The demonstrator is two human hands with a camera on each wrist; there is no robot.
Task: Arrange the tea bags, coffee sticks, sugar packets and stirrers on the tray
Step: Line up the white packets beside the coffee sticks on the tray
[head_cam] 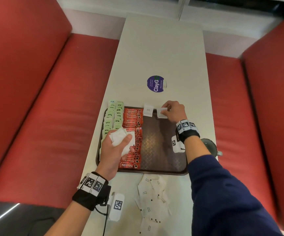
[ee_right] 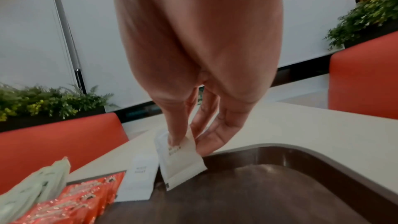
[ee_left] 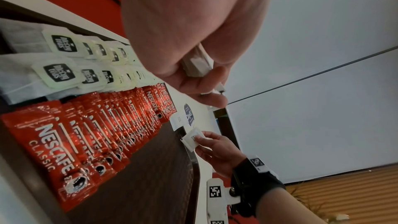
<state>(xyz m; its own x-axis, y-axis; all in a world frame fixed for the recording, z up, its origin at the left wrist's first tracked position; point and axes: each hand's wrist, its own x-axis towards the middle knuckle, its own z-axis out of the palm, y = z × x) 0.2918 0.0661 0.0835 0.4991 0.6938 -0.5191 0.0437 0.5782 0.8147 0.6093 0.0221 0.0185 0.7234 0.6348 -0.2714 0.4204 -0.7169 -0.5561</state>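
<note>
The right hand [head_cam: 174, 111] pinches one sugar packet [head_cam: 162, 113] between thumb and fingers at the tray's [head_cam: 163, 171] far rim, upper centre of the head view, just right of a placed packet [head_cam: 148, 110]. Its long axis runs toward the viewer. The packet appears light, thin and limp; grip it by the top edge. The left hand [head_cam: 116, 148] clutches a bundle of packets [head_cam: 120, 139] over the coffee sticks [head_cam: 132, 126].

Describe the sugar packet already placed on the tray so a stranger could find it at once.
Start at the brown tray on the pale table and go to its far rim. Right of the red coffee sticks, a white sugar packet leans over that rim. Unlike its neighbour, pinched by the right hand, nothing touches it.
</note>
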